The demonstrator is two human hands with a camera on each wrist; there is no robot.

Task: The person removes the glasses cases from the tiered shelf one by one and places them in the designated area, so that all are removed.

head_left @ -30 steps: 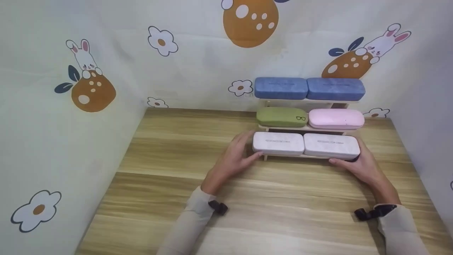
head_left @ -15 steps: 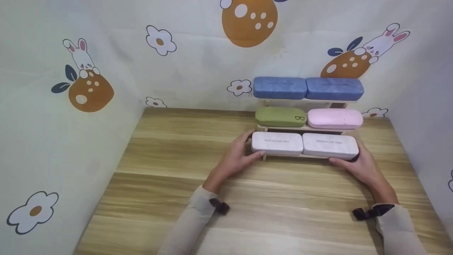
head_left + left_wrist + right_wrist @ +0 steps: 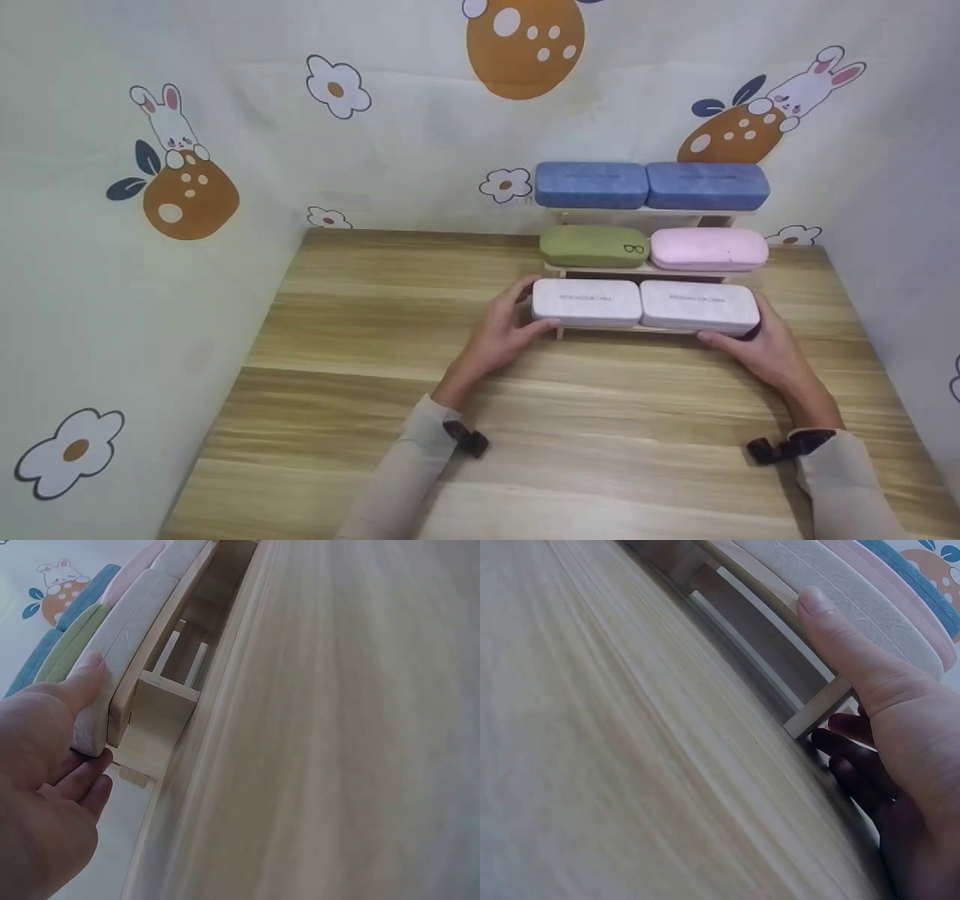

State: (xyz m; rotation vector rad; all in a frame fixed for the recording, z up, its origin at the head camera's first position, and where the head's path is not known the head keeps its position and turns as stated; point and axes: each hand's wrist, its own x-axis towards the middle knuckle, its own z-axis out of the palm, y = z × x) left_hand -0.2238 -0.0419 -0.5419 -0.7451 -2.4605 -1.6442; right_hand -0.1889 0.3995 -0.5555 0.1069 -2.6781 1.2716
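Two white glasses cases lie end to end on the lowest step of a wooden three-tier stand (image 3: 161, 709). My left hand (image 3: 499, 330) grips the outer end of the left white glasses case (image 3: 586, 300), thumb on its front and fingers round the end. At the other end my right hand (image 3: 772, 349) holds the right white glasses case (image 3: 699, 304). In the right wrist view its thumb (image 3: 832, 622) lies along the case's lower front, and its fingers (image 3: 855, 757) curl beside the stand's leg, partly in shadow.
A green glasses case (image 3: 592, 247) and a pink one (image 3: 709, 249) fill the middle step. Two blue glasses cases (image 3: 591, 185) sit on the top step, close to the patterned back wall (image 3: 420, 150). The wood-grain table (image 3: 600, 450) stretches in front of the stand.
The view has shifted very slightly. Both hands keep their hold at the ends of the white glasses cases, and the cases stay in place on the stand.
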